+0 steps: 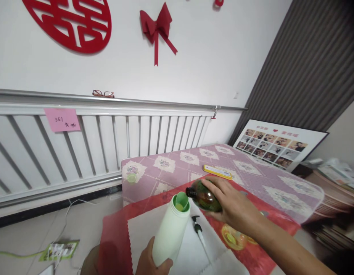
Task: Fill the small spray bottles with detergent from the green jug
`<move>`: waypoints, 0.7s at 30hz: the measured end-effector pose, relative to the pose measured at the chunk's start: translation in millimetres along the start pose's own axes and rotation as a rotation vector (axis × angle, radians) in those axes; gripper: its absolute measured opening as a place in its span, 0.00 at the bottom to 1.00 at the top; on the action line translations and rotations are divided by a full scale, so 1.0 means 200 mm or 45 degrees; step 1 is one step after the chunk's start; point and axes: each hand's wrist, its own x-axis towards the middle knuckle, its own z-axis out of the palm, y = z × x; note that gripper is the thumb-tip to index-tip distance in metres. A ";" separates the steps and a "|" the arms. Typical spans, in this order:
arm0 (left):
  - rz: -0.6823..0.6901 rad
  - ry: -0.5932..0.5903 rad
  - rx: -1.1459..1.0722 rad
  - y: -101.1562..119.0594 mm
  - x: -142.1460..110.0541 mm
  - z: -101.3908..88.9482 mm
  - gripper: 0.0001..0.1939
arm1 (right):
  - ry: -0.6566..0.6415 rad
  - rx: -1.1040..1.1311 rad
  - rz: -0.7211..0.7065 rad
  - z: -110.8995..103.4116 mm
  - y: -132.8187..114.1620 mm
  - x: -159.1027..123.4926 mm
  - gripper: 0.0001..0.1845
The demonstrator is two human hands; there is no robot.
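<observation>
My left hand (pixel 154 256) is wrapped round the lower part of a tall pale green bottle (pixel 171 235), which leans slightly to the right. A green funnel-like piece (pixel 182 200) sits in its open mouth. My right hand (pixel 222 196) grips a dark brown bottle (pixel 206 198) with green on its side, tipped so that its uncapped neck points left at the funnel-like piece. Whether liquid is flowing I cannot tell. Beside the pale bottle, a black pump head with a long tube (pixel 198 229) lies on a white cloth (pixel 145 225).
A red cloth (pixel 115 225) lies under the white one on a table with a pink patterned cover (pixel 188 168). It also holds a yellow flat case (pixel 217 172) and a small green lid (pixel 131 178). A radiator (pixel 108 141) and photo board (pixel 280 143) stand behind.
</observation>
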 end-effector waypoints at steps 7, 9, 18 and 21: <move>0.011 -0.016 0.006 -0.07 0.03 0.03 0.34 | 0.022 -0.050 -0.060 0.00 0.02 0.00 0.40; 0.012 -0.005 0.022 -0.10 0.05 0.05 0.37 | 0.009 -0.075 -0.071 -0.01 0.02 0.00 0.39; 0.027 -0.084 0.075 -0.09 0.06 0.05 0.35 | 0.015 -0.169 -0.122 -0.02 0.02 0.02 0.36; -0.037 -0.103 0.101 -0.07 0.06 0.04 0.34 | 0.040 -0.226 -0.156 -0.02 0.02 0.03 0.36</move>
